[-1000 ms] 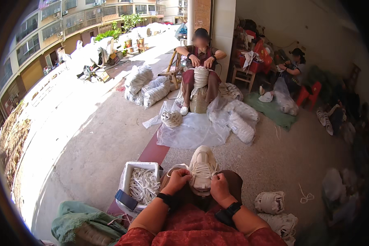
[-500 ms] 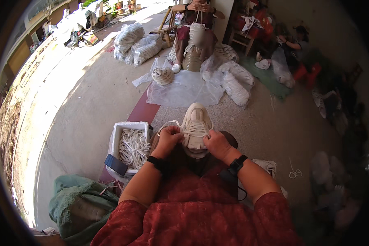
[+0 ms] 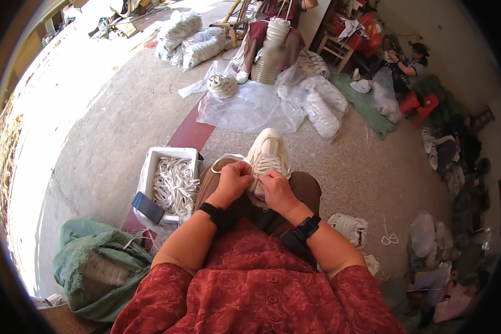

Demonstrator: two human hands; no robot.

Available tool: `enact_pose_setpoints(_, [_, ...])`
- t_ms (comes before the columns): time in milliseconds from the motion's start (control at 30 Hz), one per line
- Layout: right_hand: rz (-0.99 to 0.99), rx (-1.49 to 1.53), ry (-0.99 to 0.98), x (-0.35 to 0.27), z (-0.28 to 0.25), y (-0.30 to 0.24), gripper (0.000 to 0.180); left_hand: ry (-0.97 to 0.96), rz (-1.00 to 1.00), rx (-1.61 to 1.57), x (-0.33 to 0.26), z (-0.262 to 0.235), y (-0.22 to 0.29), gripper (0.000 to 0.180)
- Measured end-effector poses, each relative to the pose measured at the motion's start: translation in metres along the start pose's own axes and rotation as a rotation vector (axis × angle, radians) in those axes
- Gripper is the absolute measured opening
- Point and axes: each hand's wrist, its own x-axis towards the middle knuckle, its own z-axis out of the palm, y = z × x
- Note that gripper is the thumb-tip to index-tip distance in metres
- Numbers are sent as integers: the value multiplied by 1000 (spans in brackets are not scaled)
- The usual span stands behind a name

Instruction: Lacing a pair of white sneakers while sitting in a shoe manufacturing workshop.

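Observation:
A cream sneaker [image 3: 270, 146] rests between my knees, its toe pointing away from me. White shoelace [image 3: 267, 165] criss-crosses its upper, and a loose loop of it arches out to the left. My left hand [image 3: 235, 181] pinches the lace at the shoe's left side, fingertips pressed together. Over the tongue area, my right hand [image 3: 278, 190] is closed with thumb and fingers at the lacing, close to the left fingertips. The exact bit of lace between the right fingers is hidden. Both hands cover the near part of the sneaker.
Left of my knees, a white foam box [image 3: 148, 170] holds bundled white laces [image 3: 175, 186]; a dark phone [image 3: 148, 207] lies on its corner. A green sack [image 3: 78, 261] sits lower left. Ahead lie plastic sheeting [image 3: 250, 111] and bagged bundles [image 3: 320, 114]. Two other people sit working farther off.
My right hand has moved left from the shoe's right side onto the lacing, nearer my left hand. The left hand stays at the lace. The view has tilted and shifted somewhat.

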Motion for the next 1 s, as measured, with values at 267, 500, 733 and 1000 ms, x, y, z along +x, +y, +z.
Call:
enact_pose_setpoints(267, [81, 77, 106, 2, 11, 10, 13, 59, 76, 494, -10, 7, 25, 11])
enact_pose_setpoints(500, [14, -122, 109, 3, 18, 0, 10, 2, 90, 661, -14, 7, 22, 12])
enact_pose_setpoints(733, [-50, -378, 28, 9, 20, -1, 2, -3, 11, 355, -4, -5, 8, 17])
enact_pose_setpoints(1000, [199, 998, -352, -51, -79, -45, 18, -80, 207, 337, -11, 8, 40, 14])
